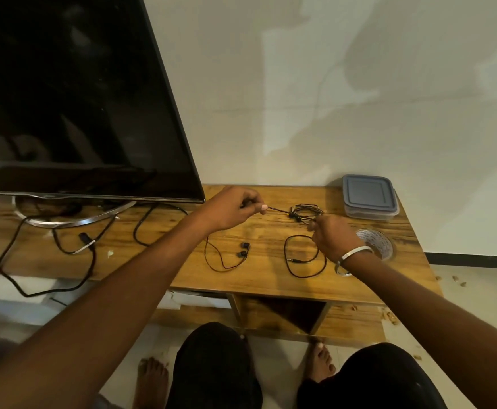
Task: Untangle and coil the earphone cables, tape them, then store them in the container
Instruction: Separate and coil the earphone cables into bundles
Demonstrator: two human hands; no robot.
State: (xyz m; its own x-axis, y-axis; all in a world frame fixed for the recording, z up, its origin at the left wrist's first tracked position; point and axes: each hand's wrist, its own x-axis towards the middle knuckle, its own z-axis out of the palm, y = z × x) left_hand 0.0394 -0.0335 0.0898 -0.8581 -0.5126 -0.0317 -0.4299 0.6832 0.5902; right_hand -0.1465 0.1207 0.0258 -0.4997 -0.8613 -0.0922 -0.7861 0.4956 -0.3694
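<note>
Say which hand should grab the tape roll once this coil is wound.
Probably the right hand: the tape roll lies just beside its wrist on the table. The left hand pinches the cable farther away.

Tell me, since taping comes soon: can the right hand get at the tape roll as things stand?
Probably yes, once it lets go. The right hand is pinching the tangled earphone cable, and the tape roll lies flat just beside its wrist with nothing between them.

The long brown table (270, 278) is grained wood with a dull sheen. The square grey container (369, 196) looks like matt plastic, its base translucent. The thin black earphone cable (306, 211) seems rubbery. The flat black television screen (73, 98) is glossy, and its curved silver stand (73, 220) is shiny metal.
</note>
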